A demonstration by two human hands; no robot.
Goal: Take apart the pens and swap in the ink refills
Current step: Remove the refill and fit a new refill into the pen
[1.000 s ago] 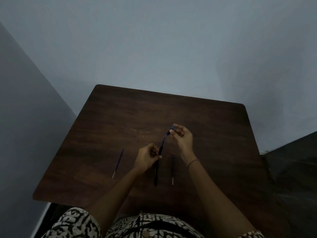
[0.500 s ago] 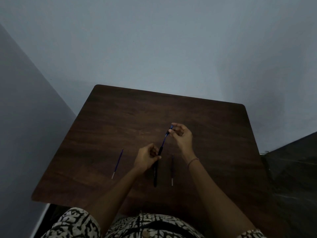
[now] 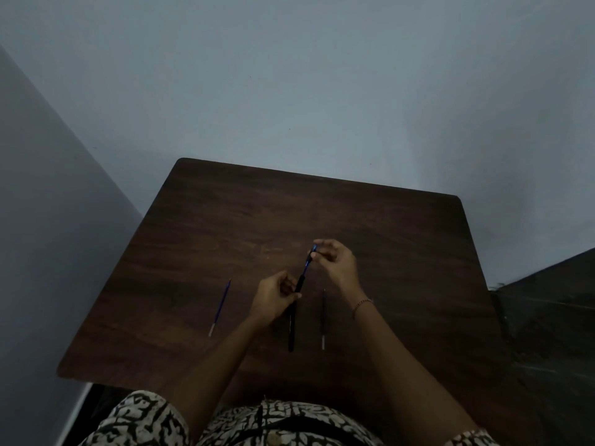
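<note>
From the head camera, a person sits at a dark wooden table (image 3: 386, 239), and the black pen barrel (image 3: 292, 326) near its middle is the thing to steer by. The left hand (image 3: 275, 300) has its fingers curled round the upper part of that barrel, thumb pressed against its side. The barrel's lower end points back toward the person; whether it touches the wood I cannot tell.

A blue ink refill (image 3: 306, 267) sticks out of the barrel's far end, and the right hand (image 3: 338, 263) pinches the refill's tip between thumb and fingertips. A beaded bracelet (image 3: 362, 304) circles that wrist.

Just right of the barrel a dark refill (image 3: 324, 317) lies flat, roughly parallel to it. Well to the barrel's left lies a second blue refill (image 3: 221, 306), slightly tilted. A black-and-white patterned garment (image 3: 145, 420) shows at the near edge.
</note>
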